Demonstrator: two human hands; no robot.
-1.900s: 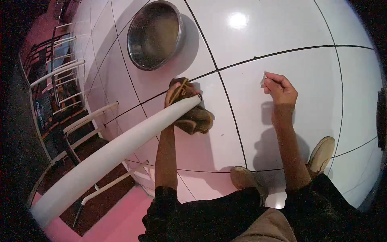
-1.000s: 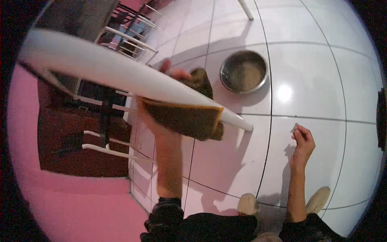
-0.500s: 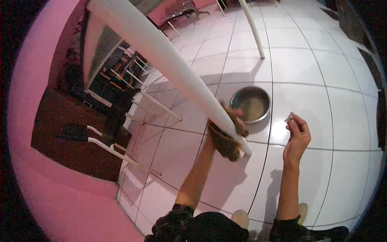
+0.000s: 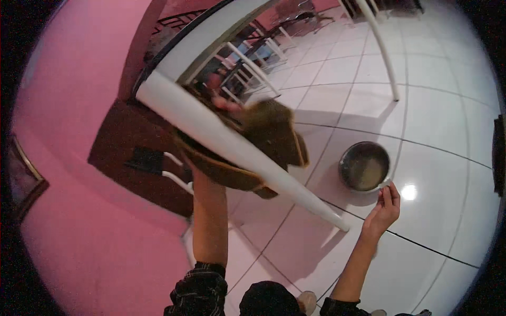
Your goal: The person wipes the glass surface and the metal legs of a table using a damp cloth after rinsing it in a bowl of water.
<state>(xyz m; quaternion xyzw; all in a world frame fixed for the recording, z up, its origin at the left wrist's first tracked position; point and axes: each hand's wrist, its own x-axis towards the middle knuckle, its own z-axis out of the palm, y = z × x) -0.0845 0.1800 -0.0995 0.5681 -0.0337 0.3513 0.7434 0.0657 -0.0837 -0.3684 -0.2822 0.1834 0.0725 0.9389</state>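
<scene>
A brown cloth (image 4: 271, 126) with lighter edging is folded around a slanting white table leg (image 4: 240, 147). My left hand (image 4: 226, 102) grips the cloth high on the leg; its fingers show blurred on the far side, while leg and cloth hide the palm. Lower right, my right hand (image 4: 383, 210) pinches a small white scrap (image 4: 386, 183), possibly paper, between thumb and fingertips. That hand is by the near rim of a round metal bowl (image 4: 363, 150) on the floor, which seems to hold cloudy liquid. Whether the scrap touches the rim, I cannot tell.
The leg belongs to a white table (image 4: 190, 58) with a dark edge at upper left. Another white leg (image 4: 382, 58) stands on the tiled floor (image 4: 432, 210) farther back. A pink wall (image 4: 105, 237) rises on the left, with chairs (image 4: 303, 21) at the back.
My left hand and the cloth have moved from near the leg's foot up toward the tabletop. My right hand, still pinching the scrap, is now by the bowl's rim. The view has shifted left.
</scene>
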